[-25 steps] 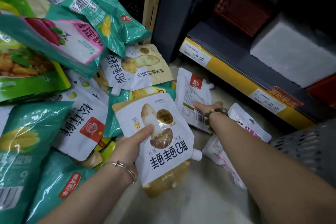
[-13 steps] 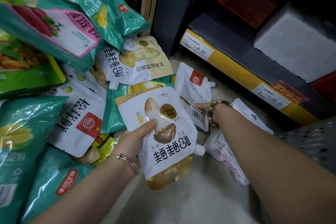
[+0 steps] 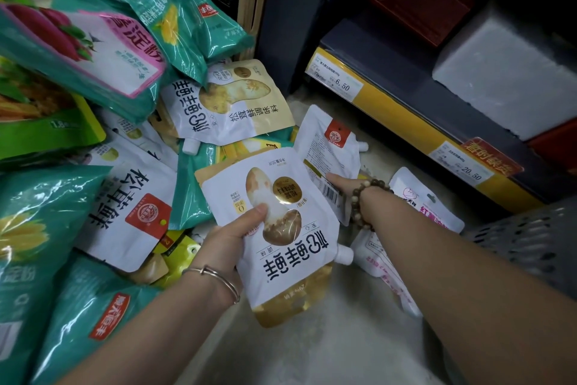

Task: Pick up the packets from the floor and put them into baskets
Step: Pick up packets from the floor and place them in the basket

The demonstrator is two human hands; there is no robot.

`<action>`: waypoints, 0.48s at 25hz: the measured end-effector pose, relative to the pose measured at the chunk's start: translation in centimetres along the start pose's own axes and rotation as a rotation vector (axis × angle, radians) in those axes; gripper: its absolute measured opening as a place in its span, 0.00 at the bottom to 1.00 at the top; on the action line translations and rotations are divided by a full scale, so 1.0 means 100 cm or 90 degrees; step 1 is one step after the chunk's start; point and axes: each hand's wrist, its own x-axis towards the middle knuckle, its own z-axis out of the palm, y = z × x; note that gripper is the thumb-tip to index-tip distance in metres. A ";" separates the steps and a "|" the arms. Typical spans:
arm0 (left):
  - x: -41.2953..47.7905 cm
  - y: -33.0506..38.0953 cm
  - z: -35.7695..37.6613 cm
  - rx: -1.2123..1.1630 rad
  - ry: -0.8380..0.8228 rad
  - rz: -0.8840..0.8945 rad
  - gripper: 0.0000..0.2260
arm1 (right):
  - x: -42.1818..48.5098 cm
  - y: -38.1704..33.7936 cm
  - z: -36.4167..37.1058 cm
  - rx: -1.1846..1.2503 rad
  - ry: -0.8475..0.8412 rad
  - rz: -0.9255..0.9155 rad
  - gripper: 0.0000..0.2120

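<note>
My left hand (image 3: 228,238) grips a white and gold spouted pouch (image 3: 281,234) by its left edge, thumb on the front, lifted above the floor. My right hand (image 3: 340,183), with a bead bracelet at the wrist, reaches under that pouch's right edge and takes hold of a white pouch with a red seal and barcode (image 3: 331,147) lying on the floor; its fingers are mostly hidden. A grey perforated basket (image 3: 530,244) shows at the right edge. More packets lie beside my right forearm, among them a white and pink one (image 3: 427,200).
A heap of green, white and gold packets (image 3: 93,134) fills the left side. A dark shelf unit with a yellow price strip (image 3: 390,109) runs along the right, holding red and white boxes. Bare pale floor (image 3: 312,353) lies between my arms.
My right hand has drawn back toward me along the red-seal pouch and closed on its near edge. My left hand has kept its hold on the gold pouch, shifting slightly right.
</note>
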 end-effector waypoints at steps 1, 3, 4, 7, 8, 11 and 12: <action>0.000 0.000 0.000 0.003 -0.001 0.002 0.05 | -0.001 -0.002 0.000 0.017 0.000 0.004 0.29; 0.002 0.001 0.000 0.007 -0.002 0.002 0.06 | -0.003 -0.002 -0.002 0.049 0.006 0.012 0.25; 0.002 0.001 -0.002 0.009 -0.001 0.001 0.07 | -0.004 -0.001 -0.004 0.053 0.012 0.016 0.21; 0.002 0.001 -0.004 0.011 0.004 0.002 0.07 | -0.006 0.003 -0.013 0.106 0.038 0.018 0.16; 0.001 0.002 -0.004 0.011 0.006 0.001 0.08 | -0.006 0.004 -0.015 0.151 0.030 0.023 0.18; -0.004 0.004 -0.002 0.008 0.025 0.018 0.13 | -0.016 0.010 -0.019 0.177 0.057 0.002 0.19; -0.006 0.005 -0.002 0.010 0.035 0.030 0.16 | -0.019 0.013 -0.022 0.178 0.087 -0.041 0.19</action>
